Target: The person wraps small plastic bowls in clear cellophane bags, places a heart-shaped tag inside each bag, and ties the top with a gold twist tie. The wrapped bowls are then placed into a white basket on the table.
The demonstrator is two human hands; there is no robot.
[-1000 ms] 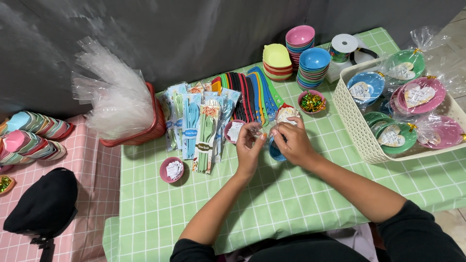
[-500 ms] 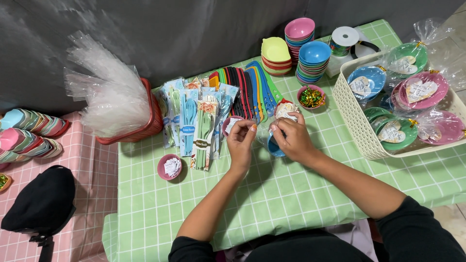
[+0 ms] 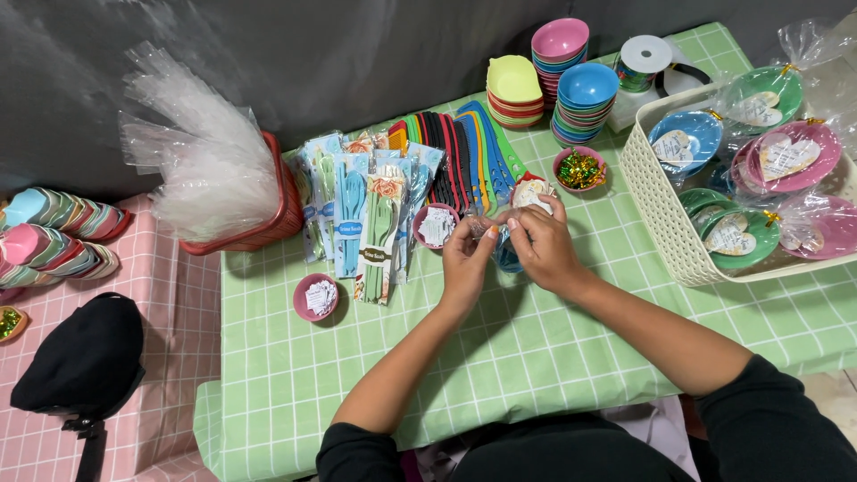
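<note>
Two hands, one view (head cam), so I log it as single pass.

left hand (image 3: 466,261): fingers curled, pinching the top of a small clear-wrapped blue bowl (image 3: 506,257); thumb and forefinger nipped at the gathered film.

right hand (image 3: 544,248): fingers bent over the same bundle from the far side, tips meeting the left ones; I read it as both hands pinching the wrap neck closed.

wrapped bowl position: on the green checked tablecloth (image 3: 536,357), just in front of the fan of coloured plastic combs (image 3: 455,156), held low so the table takes the weight.

small pink dish of paper tags (image 3: 436,225): just left of the left hand, within easy reach.

pink bowl of shiny ribbon bits (image 3: 579,169): just beyond the right hand, likewise close.

second pink dish with tags (image 3: 317,297): further left, apart from the hands.

packaged spoon-and-fork sets (image 3: 366,214): laid in overlapping row, near the combs.

red basket of clear plastic bags (image 3: 223,178): far left, upright, stock supply.

stacked coloured bowls (image 3: 580,98): back row, nested to save room.

white lattice basket (image 3: 661,205): right side, holds finished wrapped bowls with heart tags.
</note>
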